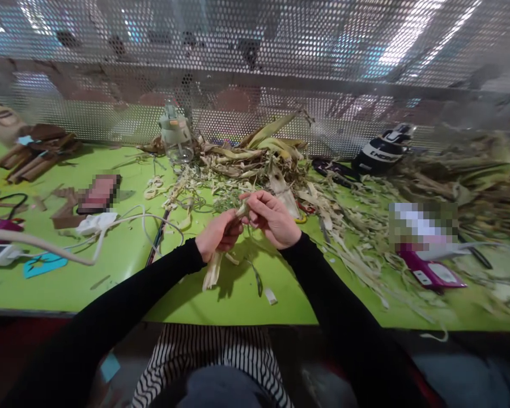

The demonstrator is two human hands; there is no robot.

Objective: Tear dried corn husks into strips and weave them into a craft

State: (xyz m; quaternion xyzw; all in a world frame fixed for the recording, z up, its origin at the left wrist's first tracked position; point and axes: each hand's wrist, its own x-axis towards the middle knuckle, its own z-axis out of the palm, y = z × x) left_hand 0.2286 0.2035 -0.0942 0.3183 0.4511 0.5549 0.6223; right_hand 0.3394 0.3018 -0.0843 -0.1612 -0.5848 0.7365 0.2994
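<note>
A pale bundle of dried husk-like plant strips (212,272) passes through my left hand (220,233), which is closed around it. Its frayed lower end hangs below the fist, over the green tabletop. At the bundle's upper end, my right hand (275,220) pinches with thumb and forefinger, close against the left hand. The exact spot between those fingertips is too small to make out. Just beneath the hands lie a thin dark strip (256,279) and a small whitish scrap (271,296).
A heap of dried leaves (255,156) lies behind the hands, with shredded strips (348,249) on the right. Around them are a clear bottle (176,136), a black bottle (382,152), a phone (100,194), a white cable (97,249) and a purple power strip (433,272). Perforated metal (123,119) borders the back.
</note>
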